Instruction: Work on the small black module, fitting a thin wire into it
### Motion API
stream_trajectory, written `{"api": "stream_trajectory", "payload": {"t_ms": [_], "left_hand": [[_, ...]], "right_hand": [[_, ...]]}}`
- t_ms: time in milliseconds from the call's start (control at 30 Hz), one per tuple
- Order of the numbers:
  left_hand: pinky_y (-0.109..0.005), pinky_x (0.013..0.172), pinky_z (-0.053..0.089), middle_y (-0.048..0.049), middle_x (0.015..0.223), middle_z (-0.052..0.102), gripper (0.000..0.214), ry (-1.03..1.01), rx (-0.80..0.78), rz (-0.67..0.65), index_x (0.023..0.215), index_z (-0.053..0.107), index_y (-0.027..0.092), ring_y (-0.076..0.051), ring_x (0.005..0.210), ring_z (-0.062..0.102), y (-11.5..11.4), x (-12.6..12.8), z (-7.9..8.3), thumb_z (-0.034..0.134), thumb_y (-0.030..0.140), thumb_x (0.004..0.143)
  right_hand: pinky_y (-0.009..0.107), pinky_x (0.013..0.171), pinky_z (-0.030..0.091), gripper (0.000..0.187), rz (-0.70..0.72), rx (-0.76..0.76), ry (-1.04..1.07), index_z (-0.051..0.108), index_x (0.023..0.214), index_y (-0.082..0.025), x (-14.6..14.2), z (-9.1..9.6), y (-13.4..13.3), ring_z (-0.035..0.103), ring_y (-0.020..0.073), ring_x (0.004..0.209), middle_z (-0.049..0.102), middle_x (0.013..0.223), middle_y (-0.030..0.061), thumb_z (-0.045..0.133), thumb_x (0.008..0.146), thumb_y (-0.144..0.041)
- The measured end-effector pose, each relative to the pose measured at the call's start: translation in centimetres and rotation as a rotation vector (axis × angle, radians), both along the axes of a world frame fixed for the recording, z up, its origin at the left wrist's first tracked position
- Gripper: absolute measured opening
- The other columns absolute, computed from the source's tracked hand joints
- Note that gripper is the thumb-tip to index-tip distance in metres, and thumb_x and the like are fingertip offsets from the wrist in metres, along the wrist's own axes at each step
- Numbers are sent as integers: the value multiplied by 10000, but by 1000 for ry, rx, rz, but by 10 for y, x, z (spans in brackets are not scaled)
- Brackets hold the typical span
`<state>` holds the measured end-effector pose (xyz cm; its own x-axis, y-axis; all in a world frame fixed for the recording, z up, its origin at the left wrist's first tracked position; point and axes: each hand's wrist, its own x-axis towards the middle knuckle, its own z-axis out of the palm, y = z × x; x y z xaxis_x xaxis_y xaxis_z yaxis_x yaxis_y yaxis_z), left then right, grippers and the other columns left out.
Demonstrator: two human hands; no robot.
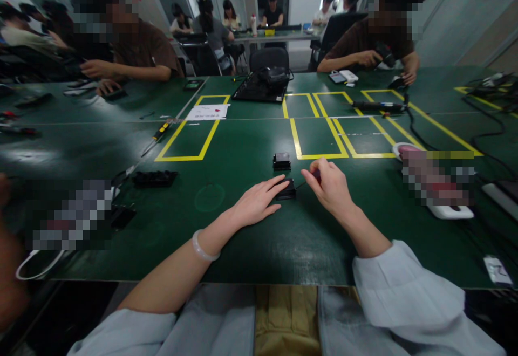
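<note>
On the green tabletop (243, 248), my left hand (259, 200) lies with its fingers stretched out, their tips touching a small black block (288, 190). My thumb is apart from the fingers, near the block's lower left. My right hand (329, 186) is closed around the dark handle of a screwdriver (318, 174), mostly hidden by the fingers. Its thin shaft points left to the block's right side; whether the tip touches it I cannot tell. A second small black block (282, 161) stands just beyond the first.
Yellow tape outlines (299, 137) mark the table ahead. A yellow-black screwdriver (161, 131) lies left, near a black slotted part (155, 178). Phones lie at both sides, one in a white holder (453, 212). Two people sit opposite; a black tray (259, 89) lies between them. Cables run right.
</note>
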<state>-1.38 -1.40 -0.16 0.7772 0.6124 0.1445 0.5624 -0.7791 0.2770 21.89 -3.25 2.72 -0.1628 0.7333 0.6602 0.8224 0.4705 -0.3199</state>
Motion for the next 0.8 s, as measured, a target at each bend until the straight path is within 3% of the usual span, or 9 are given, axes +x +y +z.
{"api": "stream_trajectory", "payload": {"t_ms": [267, 600, 800], "left_hand": [[-434, 1068, 386, -71, 1579, 222, 643, -10, -3, -10, 1502, 192, 310, -258, 1359, 399, 1, -1, -2, 512, 319, 944], [-431, 1068, 388, -64, 1579, 224, 641, -11, 5, -8, 1497, 206, 306, -260, 1346, 413, 0, 0, 0, 519, 306, 938], [-430, 1068, 388, -71, 1576, 231, 648, -3, 1, -5, 1499, 199, 303, -262, 1345, 415, 0, 0, 1, 522, 310, 937]], "right_hand": [[306, 666, 428, 171, -42, 47, 18, 516, 1005, -205, -1, -2, 1, 538, 176, 640, 590, 711, 18, 440, 949, -348], [324, 703, 451, 125, -13, 85, -7, 485, 1005, -203, -2, 0, 0, 545, 181, 653, 613, 752, 30, 398, 916, -210], [305, 664, 405, 114, -9, 22, -14, 485, 867, -224, 0, 4, -2, 495, 165, 619, 592, 709, 11, 438, 935, -302]]}}
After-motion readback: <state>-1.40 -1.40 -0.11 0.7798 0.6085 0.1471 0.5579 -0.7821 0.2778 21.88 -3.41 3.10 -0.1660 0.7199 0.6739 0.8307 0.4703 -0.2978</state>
